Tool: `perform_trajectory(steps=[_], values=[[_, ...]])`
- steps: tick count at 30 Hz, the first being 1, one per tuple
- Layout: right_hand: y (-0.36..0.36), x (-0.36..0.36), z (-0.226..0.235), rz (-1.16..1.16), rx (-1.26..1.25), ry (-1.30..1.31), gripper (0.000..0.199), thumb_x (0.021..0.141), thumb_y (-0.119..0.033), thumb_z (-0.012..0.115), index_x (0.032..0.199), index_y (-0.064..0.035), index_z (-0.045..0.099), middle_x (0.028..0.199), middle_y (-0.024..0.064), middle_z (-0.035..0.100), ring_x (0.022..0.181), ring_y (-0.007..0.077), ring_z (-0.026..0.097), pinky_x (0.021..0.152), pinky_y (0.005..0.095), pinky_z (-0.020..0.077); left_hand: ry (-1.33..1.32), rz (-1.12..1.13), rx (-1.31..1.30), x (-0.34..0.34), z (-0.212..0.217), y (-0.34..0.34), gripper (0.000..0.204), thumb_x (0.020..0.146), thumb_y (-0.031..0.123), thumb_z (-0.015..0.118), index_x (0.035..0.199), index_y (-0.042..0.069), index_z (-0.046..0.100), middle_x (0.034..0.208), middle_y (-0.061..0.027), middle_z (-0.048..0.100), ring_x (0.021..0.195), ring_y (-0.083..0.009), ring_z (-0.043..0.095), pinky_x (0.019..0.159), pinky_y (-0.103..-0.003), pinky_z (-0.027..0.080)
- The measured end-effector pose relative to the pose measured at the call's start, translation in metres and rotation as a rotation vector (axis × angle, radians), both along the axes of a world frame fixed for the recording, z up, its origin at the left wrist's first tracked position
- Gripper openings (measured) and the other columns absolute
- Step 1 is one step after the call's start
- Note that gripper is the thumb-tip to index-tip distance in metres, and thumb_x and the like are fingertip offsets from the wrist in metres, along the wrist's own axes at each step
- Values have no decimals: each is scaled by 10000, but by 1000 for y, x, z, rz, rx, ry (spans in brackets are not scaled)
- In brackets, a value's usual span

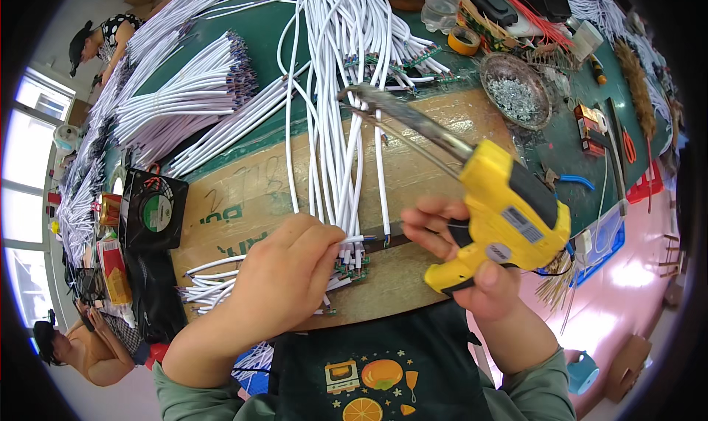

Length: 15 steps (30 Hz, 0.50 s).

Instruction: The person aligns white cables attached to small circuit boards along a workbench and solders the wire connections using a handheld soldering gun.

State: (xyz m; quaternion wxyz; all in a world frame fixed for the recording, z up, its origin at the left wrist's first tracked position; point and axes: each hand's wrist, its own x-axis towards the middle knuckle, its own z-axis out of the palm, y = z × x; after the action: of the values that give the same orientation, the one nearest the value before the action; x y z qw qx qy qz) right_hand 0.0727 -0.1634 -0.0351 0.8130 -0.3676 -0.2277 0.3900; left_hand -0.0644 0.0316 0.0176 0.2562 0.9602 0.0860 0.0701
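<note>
Two bare hands work over a cardboard sheet [435, 118] laid on a green table [265, 37]. The left hand [284, 273] pinches closed on one white cable [352, 239], its stripped end sticking out to the right of the fingertips toward the other hand. The right hand [472, 266] is wrapped tight around the grip of a yellow soldering gun [505, 218], index finger across the trigger; the long metal tip [402, 115] angles up and away to the left, well above the pinched cable end. Just below the left fingertips lies a cluster of small green circuit boards [352, 267] wired to more white cables. A thick bundle of white cables [346, 89] runs away from both hands across the cardboard. Left of the left hand sits a black fan [153, 211]; beyond the right hand, a metal dish of small parts [515, 89] and a roll of tape [464, 41].
</note>
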Motion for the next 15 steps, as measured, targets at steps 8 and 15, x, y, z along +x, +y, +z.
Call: perform_trajectory(steps=[8, 15], values=[[23, -5, 2, 47, -23, 27, 750, 817, -428, 731, 1334, 35, 445, 1412, 262, 418, 1316, 419, 433, 1103, 509, 361, -15, 43, 12, 3, -5, -10, 136, 819, 67, 697, 955, 76, 686, 806, -90, 591, 714, -296, 612, 620, -381, 490], [27, -6, -1, 76, -23, 43, 743, 818, -409, 739, 1330, 41, 443, 1416, 256, 420, 1320, 406, 436, 1107, 493, 365, -77, 11, -42, 4, -9, -5, 119, 819, 53, 685, 937, 56, 672, 843, -96, 598, 757, -294, 615, 657, -383, 495]])
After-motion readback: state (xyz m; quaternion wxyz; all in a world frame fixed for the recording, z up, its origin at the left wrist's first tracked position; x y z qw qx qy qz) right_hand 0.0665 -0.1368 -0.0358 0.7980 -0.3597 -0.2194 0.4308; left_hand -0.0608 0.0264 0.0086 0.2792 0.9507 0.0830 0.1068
